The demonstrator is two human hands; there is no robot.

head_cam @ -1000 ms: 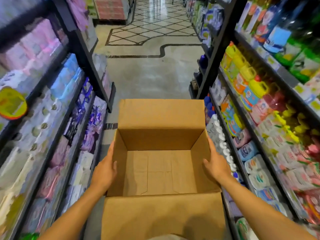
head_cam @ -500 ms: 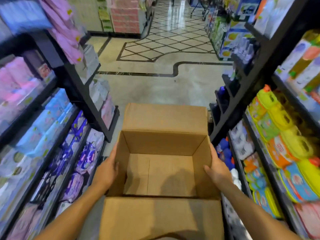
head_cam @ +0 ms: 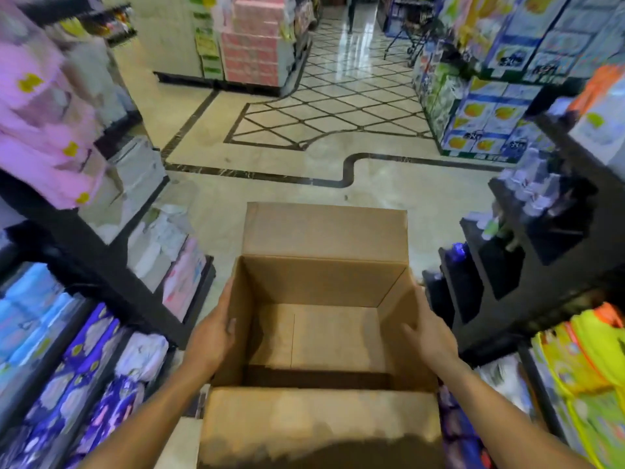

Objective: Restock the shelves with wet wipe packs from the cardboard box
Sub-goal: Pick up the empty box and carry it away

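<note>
**Empty box moves up the aisle**

We hold the cardboard box [head_cam: 321, 282] out in front of us, up off the floor [head_cam: 270, 157]. It sits between the left shelves [head_cam: 101, 262] and the right shelves [head_cam: 527, 299]. Our left hand [head_cam: 211, 336] grips the box's left wall, with the thumb curled over the rim. Our right hand [head_cam: 429, 330] grips the right wall the same way, thumb inside. The box is open on top and we see only its bare bottom, with no wet wipe packs in it.

A second ago we were deeper between the shelves. Now we have walked on, and the shelf ends are beside us with the open floor close ahead. The box is still in both hands and still empty.

We think the filling here is done and the box is going away. The purple packs [head_cam: 84, 377] by the left shelf edge are too blurry to name.
</note>
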